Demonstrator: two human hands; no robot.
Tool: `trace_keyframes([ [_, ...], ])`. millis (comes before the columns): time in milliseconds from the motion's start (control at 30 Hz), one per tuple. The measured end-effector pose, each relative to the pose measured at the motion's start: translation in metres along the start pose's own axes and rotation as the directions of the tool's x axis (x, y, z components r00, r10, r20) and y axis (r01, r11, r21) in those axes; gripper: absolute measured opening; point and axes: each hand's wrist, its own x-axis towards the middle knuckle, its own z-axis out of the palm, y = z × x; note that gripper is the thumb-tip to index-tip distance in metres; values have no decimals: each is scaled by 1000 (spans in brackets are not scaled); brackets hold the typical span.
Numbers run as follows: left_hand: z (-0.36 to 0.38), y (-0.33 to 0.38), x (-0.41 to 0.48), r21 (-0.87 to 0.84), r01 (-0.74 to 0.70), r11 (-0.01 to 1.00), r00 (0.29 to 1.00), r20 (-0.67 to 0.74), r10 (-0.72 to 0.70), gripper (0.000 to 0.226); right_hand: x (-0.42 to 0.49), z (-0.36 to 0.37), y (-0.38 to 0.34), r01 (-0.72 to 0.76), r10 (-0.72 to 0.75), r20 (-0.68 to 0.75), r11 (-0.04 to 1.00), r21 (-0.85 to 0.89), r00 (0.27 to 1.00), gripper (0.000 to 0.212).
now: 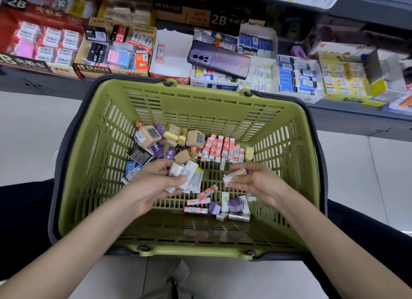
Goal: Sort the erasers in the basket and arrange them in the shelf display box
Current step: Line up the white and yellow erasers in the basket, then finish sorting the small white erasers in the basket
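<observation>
A green plastic basket (200, 102) sits in front of me with several loose erasers on its floor. Red-and-white sleeved erasers (219, 148) stand in a row at the back, beige and purple ones (156, 140) lie at the back left. My left hand (153, 185) grips a bunch of white wrapped erasers (189, 176) inside the basket. My right hand (256, 182) pinches one small white eraser (234, 175). A nearly empty white display box (174, 53) with one red-and-white eraser (160, 53) stands on the shelf behind.
The shelf holds several display boxes: a red 2B box (40, 42), a 4B ERASER box (116, 53), blue-sleeved erasers (296, 78) and a yellow box (343, 78). A purple phone (219, 60) lies across the boxes. Pale floor tiles flank the basket.
</observation>
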Motion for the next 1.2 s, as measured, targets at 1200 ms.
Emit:
trace_keyframes([
  [1200,-43,22,15,-87,-119,989,993,13,120,36,69,-14,41,87,-155,60,173,-981,986,31],
])
